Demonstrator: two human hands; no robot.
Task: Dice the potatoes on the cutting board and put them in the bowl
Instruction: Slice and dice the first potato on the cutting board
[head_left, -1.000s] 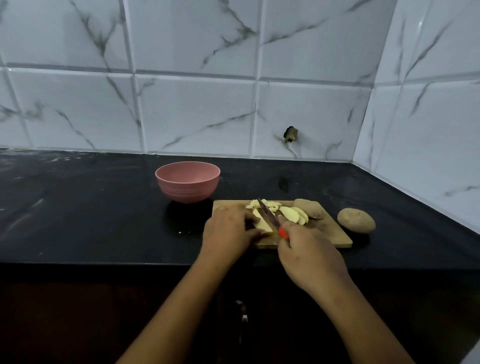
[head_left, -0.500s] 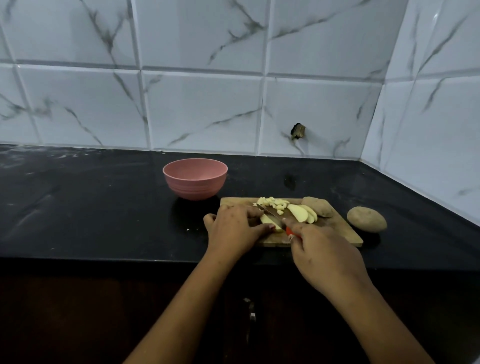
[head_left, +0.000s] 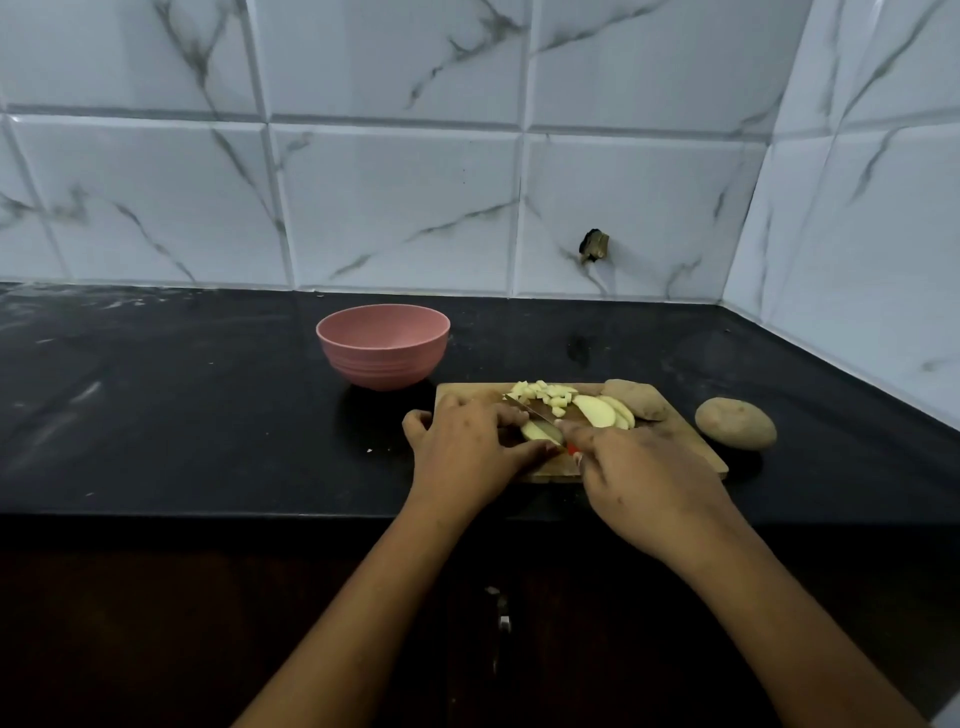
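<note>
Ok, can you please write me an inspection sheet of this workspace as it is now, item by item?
Surface: black countertop, with pale smears at its left.
Job's things: the wooden cutting board bears diced potato, a fan of slices and an unpeeled piece. A whole potato lies on the counter right of the board. The pink bowl stands behind the board's left end, with no potato seen in it.
Clutter: a small pale crumb left of the board.
Hands: the left hand holds down a potato slice. The right hand grips the knife, its blade across that slice.
Cables: nothing seen.
Surroundings: white marbled wall tiles, one with a dark hole; dark cabinet front below.
</note>
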